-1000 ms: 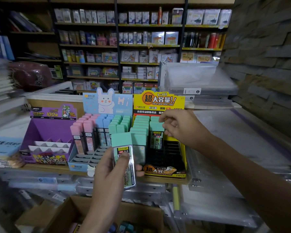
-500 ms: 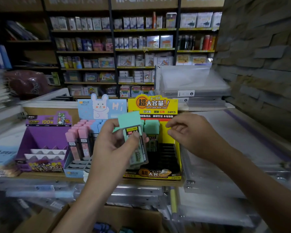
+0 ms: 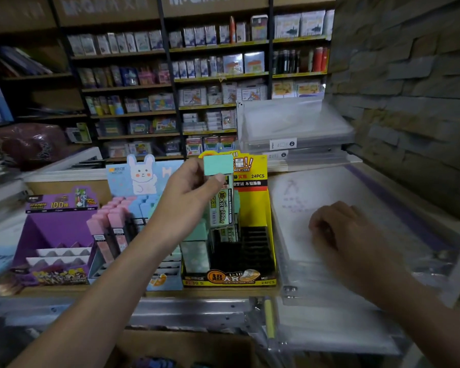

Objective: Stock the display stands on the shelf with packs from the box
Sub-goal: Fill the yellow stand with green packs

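My left hand pinches a mint-green pack over the yellow stand; my right hand rests loosely curled, holding nothing, on the clear folders.

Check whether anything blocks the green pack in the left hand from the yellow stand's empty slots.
Nothing visible does. The left hand holds the green pack above the yellow stand; its empty black slots lie open below, right of the packs already seated. The right hand rests on the clear cases.

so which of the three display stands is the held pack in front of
The yellow stand, rightmost of the three: the left hand holds the mint-capped pack before its header card. The purple stand and the bunny stand sit further left.
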A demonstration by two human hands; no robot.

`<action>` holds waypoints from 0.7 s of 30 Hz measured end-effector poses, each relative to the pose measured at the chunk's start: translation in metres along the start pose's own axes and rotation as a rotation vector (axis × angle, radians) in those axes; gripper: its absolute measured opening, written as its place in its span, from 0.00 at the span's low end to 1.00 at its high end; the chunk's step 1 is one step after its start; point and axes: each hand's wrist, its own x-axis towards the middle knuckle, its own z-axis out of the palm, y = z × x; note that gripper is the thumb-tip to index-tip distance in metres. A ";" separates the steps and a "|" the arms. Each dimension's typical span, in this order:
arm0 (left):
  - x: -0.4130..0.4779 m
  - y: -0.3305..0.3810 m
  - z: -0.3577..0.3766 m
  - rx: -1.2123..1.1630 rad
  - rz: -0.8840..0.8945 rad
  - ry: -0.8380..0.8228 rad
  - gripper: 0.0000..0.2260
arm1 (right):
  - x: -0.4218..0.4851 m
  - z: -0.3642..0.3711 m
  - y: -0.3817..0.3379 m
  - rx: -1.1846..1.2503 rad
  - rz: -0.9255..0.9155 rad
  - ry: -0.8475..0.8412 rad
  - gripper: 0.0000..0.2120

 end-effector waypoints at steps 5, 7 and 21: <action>0.012 -0.003 -0.001 0.094 -0.010 -0.085 0.06 | -0.006 0.007 0.003 -0.022 0.023 0.007 0.03; 0.017 -0.002 -0.002 0.131 0.013 -0.113 0.07 | -0.007 0.007 0.003 -0.029 0.028 0.011 0.02; 0.024 -0.015 -0.013 0.590 0.107 -0.255 0.08 | -0.010 0.012 0.004 -0.052 0.046 0.027 0.02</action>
